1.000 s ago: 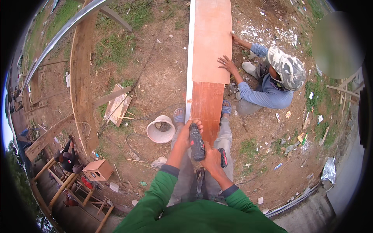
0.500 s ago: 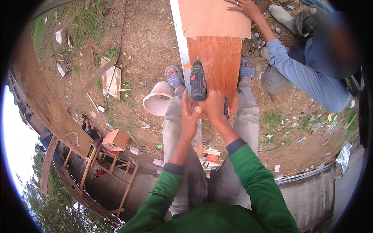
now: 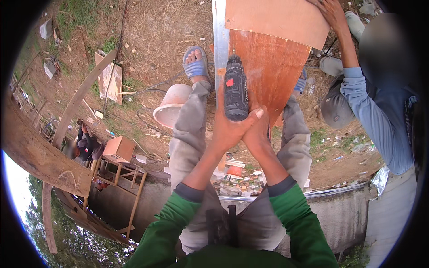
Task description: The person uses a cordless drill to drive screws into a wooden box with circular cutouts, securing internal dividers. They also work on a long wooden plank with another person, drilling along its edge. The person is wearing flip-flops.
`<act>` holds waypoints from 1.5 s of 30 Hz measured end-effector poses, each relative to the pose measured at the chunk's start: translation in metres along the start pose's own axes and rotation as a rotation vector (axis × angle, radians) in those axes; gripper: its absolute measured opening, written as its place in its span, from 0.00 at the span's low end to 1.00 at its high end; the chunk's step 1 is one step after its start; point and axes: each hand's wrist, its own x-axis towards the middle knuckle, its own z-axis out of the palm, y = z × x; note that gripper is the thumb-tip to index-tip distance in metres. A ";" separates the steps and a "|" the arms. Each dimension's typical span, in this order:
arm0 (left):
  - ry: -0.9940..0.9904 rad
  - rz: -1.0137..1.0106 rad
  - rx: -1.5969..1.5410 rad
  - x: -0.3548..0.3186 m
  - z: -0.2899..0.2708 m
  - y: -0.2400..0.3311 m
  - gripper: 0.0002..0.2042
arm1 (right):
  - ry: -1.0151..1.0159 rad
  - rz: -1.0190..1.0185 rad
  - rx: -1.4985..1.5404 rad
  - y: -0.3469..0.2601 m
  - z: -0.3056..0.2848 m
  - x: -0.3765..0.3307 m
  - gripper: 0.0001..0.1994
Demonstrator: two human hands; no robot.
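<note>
Both my hands are closed around a black cordless drill, its bit pointing away from me over a reddish-brown wooden board. My left hand wraps the drill's rear and left side, thumb laid across toward the other hand. Underneath and to the right, my right hand grips around the handle, which is mostly hidden. A lighter plywood sheet overlaps the far part of the board. Along the board's left edge runs a pale metal strip. The bit's tip appears near the board's left side; contact is unclear.
At the right a co-worker in a blue sleeve rests a hand on the plywood sheet. A whitish bucket lies beside my left leg. Further left are a long plank, a wooden box and another person.
My left hand has closed onto the drill, where before it was beside it with fingers loose. My view has shifted, and the boards now appear more to the right and angled.
</note>
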 end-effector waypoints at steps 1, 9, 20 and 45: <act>0.009 -0.013 -0.034 0.002 0.001 0.001 0.59 | 0.006 -0.004 0.014 -0.001 0.000 0.002 0.22; 0.007 -0.080 0.019 0.011 -0.002 0.004 0.60 | 0.010 0.021 0.192 0.001 0.006 0.009 0.17; -0.009 -0.093 0.017 0.016 -0.006 -0.018 0.60 | 0.032 -0.020 0.122 0.013 0.015 0.018 0.16; -0.026 -0.161 -0.155 0.036 -0.031 0.008 0.44 | 0.048 0.030 -0.208 -0.041 0.013 0.026 0.09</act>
